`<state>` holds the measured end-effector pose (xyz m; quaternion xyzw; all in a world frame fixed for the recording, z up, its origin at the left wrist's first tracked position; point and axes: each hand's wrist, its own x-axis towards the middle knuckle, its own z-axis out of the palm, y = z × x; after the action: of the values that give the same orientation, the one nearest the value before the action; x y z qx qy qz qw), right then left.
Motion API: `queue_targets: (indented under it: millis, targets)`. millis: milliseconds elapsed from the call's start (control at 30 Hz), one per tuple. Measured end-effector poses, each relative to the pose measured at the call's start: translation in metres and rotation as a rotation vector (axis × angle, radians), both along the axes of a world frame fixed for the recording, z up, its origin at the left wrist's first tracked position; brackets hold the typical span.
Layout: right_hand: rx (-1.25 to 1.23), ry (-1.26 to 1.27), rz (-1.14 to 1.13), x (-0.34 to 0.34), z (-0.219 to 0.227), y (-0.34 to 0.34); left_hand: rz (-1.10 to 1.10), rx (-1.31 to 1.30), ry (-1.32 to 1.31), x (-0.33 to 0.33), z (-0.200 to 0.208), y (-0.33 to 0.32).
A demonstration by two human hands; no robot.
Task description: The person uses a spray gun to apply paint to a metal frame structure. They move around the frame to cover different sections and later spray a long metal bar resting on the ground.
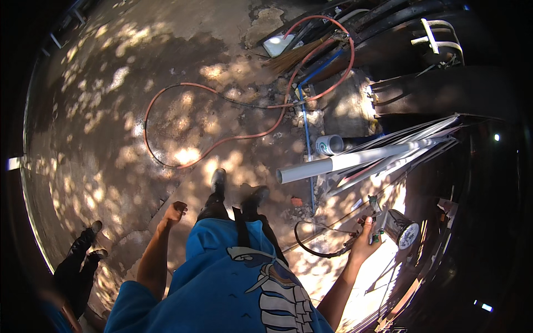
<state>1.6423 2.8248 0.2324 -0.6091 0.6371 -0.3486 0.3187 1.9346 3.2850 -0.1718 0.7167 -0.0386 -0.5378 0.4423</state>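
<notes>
My left hand (pixel 176 210) hangs at my side over the ground, its fingers curled in with nothing visible in them. Out to the right, my right hand (pixel 363 242) is closed around a hose-fed tool (pixel 378 222) with small green parts, which resembles a spray gun. Beside that hand is a dark cup-like cylinder (pixel 397 226) with a pale round end; it appears joined to the tool. A thin black hose (pixel 304 244) loops left from near my grip. My fingers cover part of the tool, so its exact kind is unclear.
An orange hose (pixel 250 136) lies looped across the stained ground ahead. Grey pipes and long strips (pixel 333 165) lie to the right, near a blue pipe (pixel 308 150). A broom (pixel 300 54) is farther off. Another person's legs (pixel 80 252) show at lower left.
</notes>
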Motion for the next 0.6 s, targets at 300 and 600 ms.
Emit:
queue_targets:
  millis: [300, 600]
  targets:
    - [0.085, -0.178, -0.104, -0.044, -0.038, 0.05, -0.067, 0.005, 0.05, 0.015, -0.006, -0.03]
    - [0.261, -0.26, 0.036, -0.081, -0.086, 0.053, -0.189, 0.005, -0.226, 0.007, 0.04, -0.083]
